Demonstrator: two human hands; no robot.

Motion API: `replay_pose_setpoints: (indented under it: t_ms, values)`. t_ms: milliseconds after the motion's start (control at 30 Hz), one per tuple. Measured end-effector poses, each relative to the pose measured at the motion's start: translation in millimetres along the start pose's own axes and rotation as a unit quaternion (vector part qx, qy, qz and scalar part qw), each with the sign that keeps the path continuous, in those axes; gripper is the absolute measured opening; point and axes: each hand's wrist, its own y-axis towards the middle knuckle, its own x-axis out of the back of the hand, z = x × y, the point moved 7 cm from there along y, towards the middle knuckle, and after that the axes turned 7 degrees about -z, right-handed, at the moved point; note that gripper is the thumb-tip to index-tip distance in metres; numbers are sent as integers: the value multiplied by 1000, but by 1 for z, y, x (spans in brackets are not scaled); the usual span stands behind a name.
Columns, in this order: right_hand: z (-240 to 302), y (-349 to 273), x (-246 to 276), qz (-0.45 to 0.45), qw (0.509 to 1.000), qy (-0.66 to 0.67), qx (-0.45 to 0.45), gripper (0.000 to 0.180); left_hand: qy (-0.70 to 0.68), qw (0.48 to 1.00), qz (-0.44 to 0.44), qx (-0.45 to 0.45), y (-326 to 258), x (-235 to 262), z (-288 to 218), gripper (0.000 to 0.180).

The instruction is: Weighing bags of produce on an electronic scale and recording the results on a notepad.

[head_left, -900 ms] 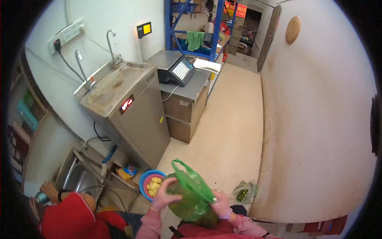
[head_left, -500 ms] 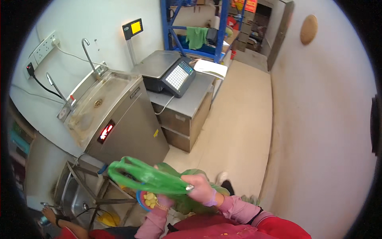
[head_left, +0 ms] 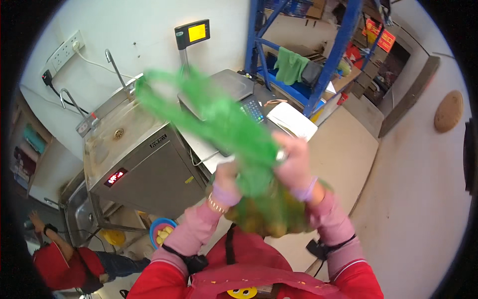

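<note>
While the right hand [head_left: 293, 165] clenches the neck of the green bag [head_left: 239, 134] and the left hand [head_left: 226, 180] is too blurred to tell its grip, the bag hangs before the apron [head_left: 249, 256], probably bottom-heavy, soft, slippery, best held by the gathered neck.

At centre, the bag [head_left: 219, 113] is showing green; below, 2 sleeves [head_left: 197, 225] are showing pink; up top, a screen [head_left: 197, 33] is glowing yellow.

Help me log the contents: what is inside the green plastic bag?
Low in the green plastic bag, blurred yellowish-brown lumps show through, kind unclear. The left hand, right hand and gathered plastic hide anything higher.
</note>
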Motion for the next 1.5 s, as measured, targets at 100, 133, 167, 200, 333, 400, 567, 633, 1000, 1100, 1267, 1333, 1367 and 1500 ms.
replay_pose_setpoints:
  t_ms: [100, 133, 167, 200, 333, 400, 567, 633, 1000, 1100, 1267, 1333, 1367, 1500]
  values:
    - [-17, 79, 15, -11, 999, 27, 34, 21, -93, 981, -57, 160, 54, -17, 36, 23]
    - [-23, 104, 20, -26, 997, 38, 66, 17, -109, 980, -123, 111, 80, -20, 37, 20]
    - [-42, 126, 20, -32, 994, 90, 47, 15, -122, 973, -188, 59, 103, -17, 39, 17]
    - [-60, 149, 23, -44, 989, 137, 28, 12, -121, 971, -198, 53, 127, -20, 47, 17]
    - [-96, 236, 7, -62, 981, 151, 108, 10, -83, 971, -222, 46, 212, -12, 80, 14]
    - [-118, 270, -8, -105, 968, 182, 138, 10, -16, 975, -222, 18, 245, 0, 102, 15]
    - [-150, 343, -67, -103, 951, 206, 204, 10, 80, 953, -293, 7, 290, 44, 166, 16]
    - [-169, 371, -97, -85, 942, 240, 218, 11, 170, 937, -305, 25, 306, 58, 200, 16]
    - [-257, 409, -190, 59, 962, 226, 139, 18, 394, 896, -201, 32, 298, 88, 308, 32]
    - [-279, 411, -184, 132, 944, 303, 3, 21, 263, 944, -196, 45, 293, 74, 301, 44]
    - [-250, 390, -173, 81, 956, 227, 165, 17, 301, 953, -4, -24, 298, 9, 304, 55]
    - [-213, 353, -184, 118, 928, 59, 347, 4, 292, 953, -64, 40, 307, 1, 320, 55]
    - [-201, 332, -194, 173, 899, 6, 402, 5, 294, 949, -88, 69, 310, 2, 327, 55]
    - [-198, 333, -199, 210, 884, -31, 417, 10, 305, 925, -134, 184, 315, 16, 358, 55]
